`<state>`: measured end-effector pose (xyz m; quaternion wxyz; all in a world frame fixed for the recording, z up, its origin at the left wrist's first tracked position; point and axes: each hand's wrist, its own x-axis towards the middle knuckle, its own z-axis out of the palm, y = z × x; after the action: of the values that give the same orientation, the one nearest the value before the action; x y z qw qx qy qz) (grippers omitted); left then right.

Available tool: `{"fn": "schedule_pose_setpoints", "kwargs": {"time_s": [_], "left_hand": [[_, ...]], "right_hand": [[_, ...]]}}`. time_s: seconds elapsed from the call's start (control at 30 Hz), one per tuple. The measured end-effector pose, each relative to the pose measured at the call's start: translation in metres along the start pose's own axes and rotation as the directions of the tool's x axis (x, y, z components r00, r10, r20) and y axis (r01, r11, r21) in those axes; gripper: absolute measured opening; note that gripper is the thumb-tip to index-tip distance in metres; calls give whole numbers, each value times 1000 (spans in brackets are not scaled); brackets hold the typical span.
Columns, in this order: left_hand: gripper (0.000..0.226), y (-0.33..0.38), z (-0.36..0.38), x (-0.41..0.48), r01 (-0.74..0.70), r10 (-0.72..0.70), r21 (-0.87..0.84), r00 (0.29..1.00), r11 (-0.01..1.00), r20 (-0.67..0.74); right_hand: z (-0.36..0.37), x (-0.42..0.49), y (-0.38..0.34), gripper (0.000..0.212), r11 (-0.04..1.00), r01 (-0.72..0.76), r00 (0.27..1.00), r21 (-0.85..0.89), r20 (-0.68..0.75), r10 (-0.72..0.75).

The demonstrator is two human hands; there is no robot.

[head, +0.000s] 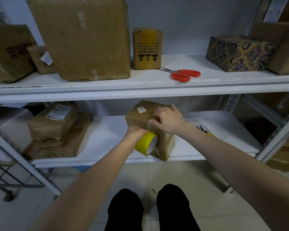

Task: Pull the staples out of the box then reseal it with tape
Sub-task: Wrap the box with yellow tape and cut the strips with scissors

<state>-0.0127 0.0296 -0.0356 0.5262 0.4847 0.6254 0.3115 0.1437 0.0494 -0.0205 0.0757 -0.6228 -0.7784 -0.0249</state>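
Note:
A small brown cardboard box [140,115] wrapped in clear tape, with a white sticker reading 131, stands at the front of the lower white shelf [107,130]. My left hand [135,132] grips a yellow tape roll [146,144] held against the box's near face. My right hand [168,120] rests on the box's top near edge, fingers spread and lightly bent over the tape there. A dark tool with yellow handles [205,130] lies on the shelf just behind my right forearm, partly hidden.
Red-handled scissors [183,74] lie on the upper shelf [207,84] among several cardboard boxes, including a large one [83,39] and a blue-patterned one [237,52]. Stacked brown parcels [57,130] sit at the lower shelf's left. A wire cart [8,177] stands at far left.

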Motion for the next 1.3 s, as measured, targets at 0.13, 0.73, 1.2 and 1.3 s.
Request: {"fn": "schedule_pose_setpoints", "kwargs": {"time_s": [0.13,0.73,1.2,1.3], "left_hand": [[20,-4,7,10,6,-7,33,1000,999,10],[31,-7,18,51,11,-8,-22,992,1000,123],[31,-20,20,52,-36,10,150,985,988,171],[22,-23,24,54,22,-31,52,983,998,181]], "right_hand": [[3,5,-7,53,995,-7,1000,-103,-23,4],[17,14,4,52,965,84,985,-248,-128,-119],[11,11,7,62,974,122,986,-190,-86,-140],[14,10,6,61,974,104,988,-203,-90,-125]]}}
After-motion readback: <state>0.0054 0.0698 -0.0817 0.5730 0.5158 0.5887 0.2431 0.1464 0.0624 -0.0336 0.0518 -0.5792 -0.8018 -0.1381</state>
